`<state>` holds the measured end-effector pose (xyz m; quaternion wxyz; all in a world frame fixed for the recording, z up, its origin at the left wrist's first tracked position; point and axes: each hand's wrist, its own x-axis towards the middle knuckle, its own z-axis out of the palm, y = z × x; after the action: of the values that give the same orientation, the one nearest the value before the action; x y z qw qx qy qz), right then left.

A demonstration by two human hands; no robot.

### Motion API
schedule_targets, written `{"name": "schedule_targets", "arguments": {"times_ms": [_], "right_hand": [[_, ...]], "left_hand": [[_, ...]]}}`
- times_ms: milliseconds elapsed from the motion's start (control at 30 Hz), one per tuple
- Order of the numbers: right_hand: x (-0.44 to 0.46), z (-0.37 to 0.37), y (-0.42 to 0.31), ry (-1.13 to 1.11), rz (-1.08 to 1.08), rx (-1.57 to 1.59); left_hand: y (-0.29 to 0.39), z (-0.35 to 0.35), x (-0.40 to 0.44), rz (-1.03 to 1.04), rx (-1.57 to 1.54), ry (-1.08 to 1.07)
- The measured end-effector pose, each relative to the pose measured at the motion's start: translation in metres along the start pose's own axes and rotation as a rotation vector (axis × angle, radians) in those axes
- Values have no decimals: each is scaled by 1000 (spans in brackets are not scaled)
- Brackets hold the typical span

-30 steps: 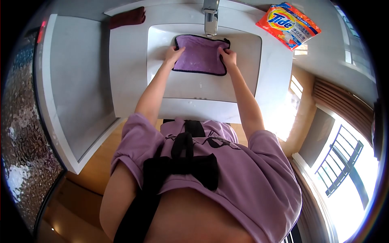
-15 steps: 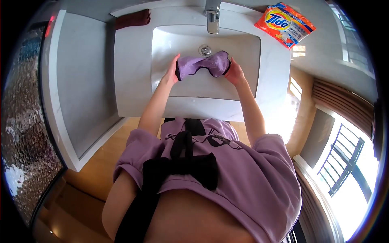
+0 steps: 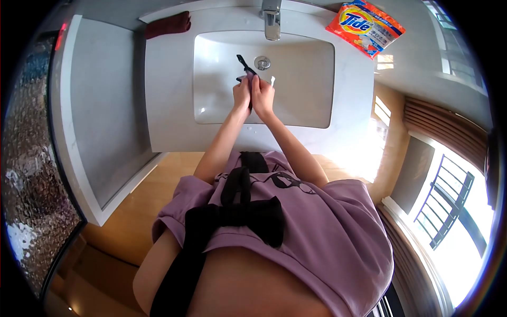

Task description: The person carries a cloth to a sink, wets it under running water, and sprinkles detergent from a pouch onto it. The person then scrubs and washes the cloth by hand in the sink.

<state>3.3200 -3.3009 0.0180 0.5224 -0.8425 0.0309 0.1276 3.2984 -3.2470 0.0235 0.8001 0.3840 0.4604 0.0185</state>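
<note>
Left hand (image 3: 241, 95) and right hand (image 3: 263, 95) have come together; both (curled nearly closed) grip the bunched cloth (image 3: 248, 72).

Likely a bathroom: sink (image 3: 302, 95), faucet (image 3: 272, 24)

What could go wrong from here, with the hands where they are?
1. The cloth is bunched between the left hand and right hand, one end poking out; it might slip into the sink.
2. If dropped, it could land over the drain, which lies just beyond the hands.
3. The Tide packet lies at the counter's far right corner; a bump might knock it off.
</note>
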Motion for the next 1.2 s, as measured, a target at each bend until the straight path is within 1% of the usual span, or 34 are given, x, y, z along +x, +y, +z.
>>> {"name": "schedule_targets", "arguments": {"times_ms": [33,67,100,167,200,233,267,300,367,400,433,500,533,567,633,667,700,733,767,800,833,867,900,933,967,1000,1033,1100,1167,1200], "right_hand": [[12,2,5,15,103,37],[24,-2,5,12,220,163],[29,-6,7,-11,289,205],[20,-6,3,4,247,332],[16,-10,-4,4,242,335],[10,-13,-10,-6,191,302],[3,-16,-15,-17,144,264],[4,-18,-23,1,160,328],[24,-17,-6,69,160,330],[35,-15,-1,38,263,426],[38,-16,7,-1,280,381],[25,-18,-2,42,315,427],[15,-21,-11,38,352,519],[-1,-27,-29,-16,280,371],[-1,-27,-25,-6,219,319],[6,-25,-21,22,200,328],[16,-18,-11,111,158,221],[26,-15,-1,102,232,239],[29,-16,0,88,306,253],[22,-16,2,100,287,263],[13,-16,4,71,297,343],[2,-21,-13,55,234,286],[-10,-26,-27,39,186,225],[-2,-22,-15,92,152,249],[6,-25,-19,74,172,199],[23,-19,-11,104,213,180],[34,-14,-1,129,260,153],[23,-11,-5,114,299,175],[0,-17,-14,50,220,269],[6,-17,-10,57,279,280]], "left_hand": [[2,2,2,-1,54,7],[0,5,-2,-22,112,-12],[-5,9,-3,44,215,35],[-6,10,12,206,361,149],[0,16,15,207,340,167],[6,19,17,198,406,200],[4,19,22,204,411,170],[2,21,25,214,415,133],[-10,21,31,315,494,100],[-11,25,23,287,468,81],[-14,27,12,249,440,71],[-2,25,15,282,572,117],[5,25,21,237,503,113],[9,23,20,180,438,113],[6,19,22,-1,332,10],[3,20,21,78,375,10],[0,20,14,152,421,13],[-4,20,8,187,519,5],[-9,23,6,226,469,47],[-5,21,8,184,445,60],[1,22,14,150,415,70],[7,21,23,53,336,47],[14,26,18,-6,355,23],[7,27,15,32,330,32],[2,28,19,85,312,33],[-4,26,22,228,416,84],[-12,27,24,262,461,118],[-6,27,29,233,461,171],[11,27,40,106,448,131],[11,32,33,62,403,93]]}}
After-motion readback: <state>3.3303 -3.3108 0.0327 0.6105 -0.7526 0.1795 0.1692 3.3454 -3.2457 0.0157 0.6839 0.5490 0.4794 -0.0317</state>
